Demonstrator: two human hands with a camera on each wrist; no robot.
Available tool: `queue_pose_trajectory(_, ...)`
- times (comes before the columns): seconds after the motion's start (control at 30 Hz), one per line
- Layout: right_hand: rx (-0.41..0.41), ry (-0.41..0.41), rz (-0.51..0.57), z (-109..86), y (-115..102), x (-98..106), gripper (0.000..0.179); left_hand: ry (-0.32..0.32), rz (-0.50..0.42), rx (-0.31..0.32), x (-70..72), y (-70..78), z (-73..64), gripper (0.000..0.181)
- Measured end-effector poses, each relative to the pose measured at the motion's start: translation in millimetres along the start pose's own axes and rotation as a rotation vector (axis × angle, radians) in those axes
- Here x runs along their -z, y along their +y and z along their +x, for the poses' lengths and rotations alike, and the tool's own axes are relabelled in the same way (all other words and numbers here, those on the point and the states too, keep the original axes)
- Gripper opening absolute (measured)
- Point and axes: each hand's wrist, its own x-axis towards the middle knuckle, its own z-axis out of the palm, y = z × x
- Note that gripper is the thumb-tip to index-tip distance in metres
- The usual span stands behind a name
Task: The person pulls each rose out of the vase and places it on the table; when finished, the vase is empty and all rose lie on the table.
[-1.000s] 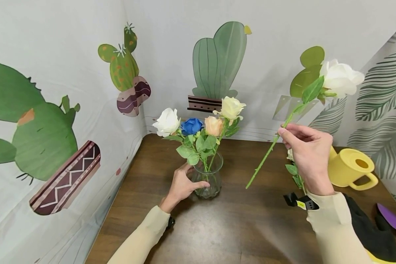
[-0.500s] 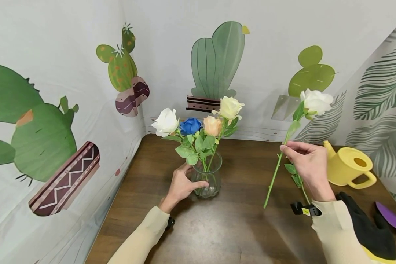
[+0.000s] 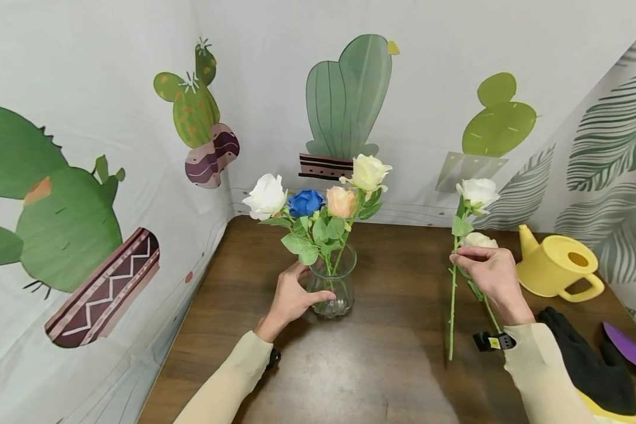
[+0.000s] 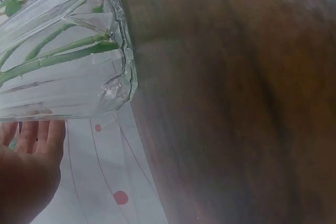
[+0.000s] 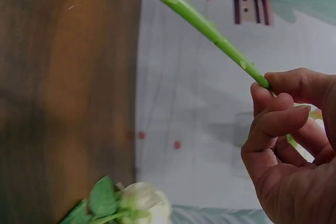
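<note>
My left hand (image 3: 290, 296) holds a clear glass vase (image 3: 342, 297) by its side, thumb across the front and fingers behind. In the vase stand a white rose (image 3: 267, 196), a blue rose (image 3: 305, 203), a peach rose (image 3: 341, 202) and a cream rose (image 3: 369, 172); their green stems (image 4: 63, 56) show through the glass in the left wrist view. To the right, my right hand (image 3: 492, 275) pinches another white rose (image 3: 477, 193) partway up its thorny stem (image 5: 210, 32) between thumb and fingertips. The rose is nearly upright, its stem's lower end pointing down toward the table.
Behind my right hand a pale rose (image 3: 479, 239) lies on the brown wooden table (image 3: 392, 365). Further right are a yellow watering can (image 3: 551, 268), a black and yellow glove (image 3: 588, 359) and a purple trowel (image 3: 628, 348). A cactus-print cloth (image 3: 265, 88) backs the table.
The white rose in my right hand has come down and swung from a slant to nearly upright, its stem end shifting right and toward me. My left hand and the vase have stayed put.
</note>
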Motion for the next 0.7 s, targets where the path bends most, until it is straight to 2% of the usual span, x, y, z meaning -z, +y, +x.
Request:
queue_pose_trajectory(0.27, -0.045, -0.140, -0.068, 8.2, 33, -5, 0.031, 0.002, -0.002, 0.011, 0.0, 2.2, -0.3, 0.079)
queue_pose_trajectory(0.47, -0.039, -0.238, -0.157, 15.0, 59, -8, 0.032, 0.007, 0.005, -0.001, 0.4, 2.3, 0.3, 0.078)
queue_pose_trajectory(0.7, -0.070, -0.314, -0.166, 19.3, 79, -13, 0.026, 0.006, 0.007, 0.005, 0.0, 2.7, 0.0, 0.078)
